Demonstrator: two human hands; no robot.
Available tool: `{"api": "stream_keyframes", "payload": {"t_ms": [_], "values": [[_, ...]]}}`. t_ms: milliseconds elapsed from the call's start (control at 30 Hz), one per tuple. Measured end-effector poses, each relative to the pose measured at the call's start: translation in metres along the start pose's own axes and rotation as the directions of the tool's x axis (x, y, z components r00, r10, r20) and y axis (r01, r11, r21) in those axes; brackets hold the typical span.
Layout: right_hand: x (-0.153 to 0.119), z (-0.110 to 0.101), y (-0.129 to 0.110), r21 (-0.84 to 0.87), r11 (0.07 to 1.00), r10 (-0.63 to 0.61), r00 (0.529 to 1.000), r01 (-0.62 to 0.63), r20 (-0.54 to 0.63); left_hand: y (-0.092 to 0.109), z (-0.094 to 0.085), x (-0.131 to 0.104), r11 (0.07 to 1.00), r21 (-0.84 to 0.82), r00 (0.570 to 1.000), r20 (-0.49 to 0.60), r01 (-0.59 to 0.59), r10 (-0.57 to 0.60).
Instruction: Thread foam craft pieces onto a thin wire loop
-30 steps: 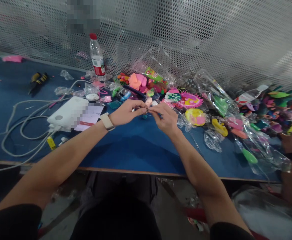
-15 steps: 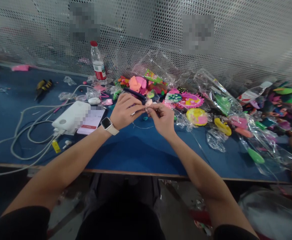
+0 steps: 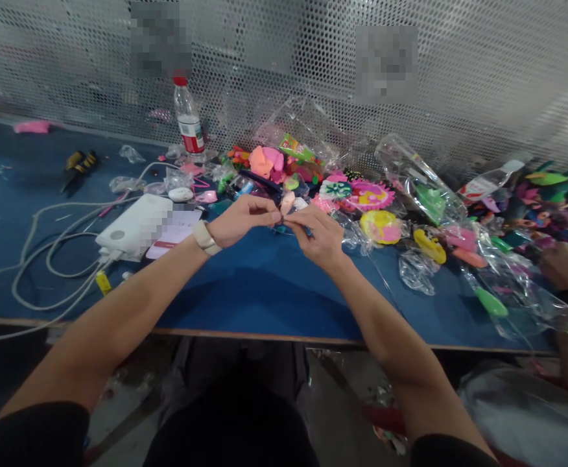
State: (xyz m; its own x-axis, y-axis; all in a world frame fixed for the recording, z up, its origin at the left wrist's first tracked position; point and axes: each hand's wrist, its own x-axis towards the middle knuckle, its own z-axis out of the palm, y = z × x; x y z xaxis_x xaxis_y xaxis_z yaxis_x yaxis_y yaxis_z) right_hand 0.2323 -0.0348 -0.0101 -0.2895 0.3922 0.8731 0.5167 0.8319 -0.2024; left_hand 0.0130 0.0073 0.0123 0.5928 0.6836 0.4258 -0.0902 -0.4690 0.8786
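Over the middle of the blue table, the fingertips of my two hands meet in a pinch. My left hand, with a watch strap at its wrist, is closed at the lower end of a small peach-pink piece. From the other side my right hand pinches the same end with thumb and forefinger. The piece stands up above the fingertips; its kind is too small to tell. Fine detail between the fingers is hidden. Just behind the hands lie colourful foam-like pieces and clear plastic wrapping.
At left are a white power bank with looping cables, a phone and black-yellow pliers. A red-capped bottle stands by the perforated metal panel. Wrapped colourful pieces spread rightward. Another person's hand is at far right.
My left hand has turned and its fingers have drawn in; a thin white item earlier at them no longer shows. The peach-pink piece now stands more upright. The view has shifted slightly.
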Motion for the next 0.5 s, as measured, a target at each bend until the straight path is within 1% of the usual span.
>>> {"api": "stream_keyframes", "payload": {"t_ms": [33,67,100,167,200,233,267,300,367,433,500], "values": [[0.0,0.001,-0.001,-0.002,1.0,0.017,1.0,-0.017,0.018,-0.001,-0.002,0.0,0.999,-0.03,0.999,0.031,0.03,-0.029],[0.0,0.002,-0.003,-0.002,0.999,0.053,0.998,-0.053,0.022,-0.003,-0.004,0.0,0.999,-0.022,0.999,0.034,0.034,-0.033],[0.0,0.003,-0.005,0.004,0.995,0.101,0.995,-0.101,0.012,-0.004,-0.005,0.0,1.0,0.021,1.0,0.004,0.011,-0.011],[0.002,0.005,-0.01,0.053,0.974,0.223,0.974,-0.222,-0.026,-0.005,-0.004,0.0,0.978,0.192,0.987,-0.117,-0.084,0.108],[0.003,0.007,-0.012,0.1,0.954,0.289,0.956,-0.284,-0.042,-0.005,-0.003,0.0,0.943,0.303,0.966,-0.172,-0.136,0.194],[0.004,0.008,-0.013,0.156,0.927,0.353,0.935,-0.342,-0.047,-0.005,-0.001,-0.001,0.892,0.416,0.936,-0.208,-0.18,0.286],[0.005,0.009,-0.014,0.211,0.895,0.41,0.911,-0.393,-0.043,-0.006,0.001,-0.001,0.828,0.519,0.902,-0.223,-0.211,0.37],[0.005,0.01,-0.014,0.258,0.862,0.459,0.888,-0.436,-0.032,-0.006,0.002,-0.002,0.76,0.608,0.871,-0.22,-0.23,0.44],[0.006,0.012,-0.014,0.31,0.81,0.525,0.851,-0.497,-0.006,-0.009,0.003,-0.003,0.631,0.734,0.828,-0.177,-0.25,0.533],[0.005,0.014,-0.012,0.33,0.78,0.559,0.829,-0.532,0.015,-0.012,0.001,-0.004,0.539,0.795,0.808,-0.11,-0.277,0.578],[0.005,0.014,-0.011,0.347,0.77,0.563,0.826,-0.535,0.025,-0.014,0.0,-0.004,0.495,0.816,0.805,-0.062,-0.3,0.59]]}}
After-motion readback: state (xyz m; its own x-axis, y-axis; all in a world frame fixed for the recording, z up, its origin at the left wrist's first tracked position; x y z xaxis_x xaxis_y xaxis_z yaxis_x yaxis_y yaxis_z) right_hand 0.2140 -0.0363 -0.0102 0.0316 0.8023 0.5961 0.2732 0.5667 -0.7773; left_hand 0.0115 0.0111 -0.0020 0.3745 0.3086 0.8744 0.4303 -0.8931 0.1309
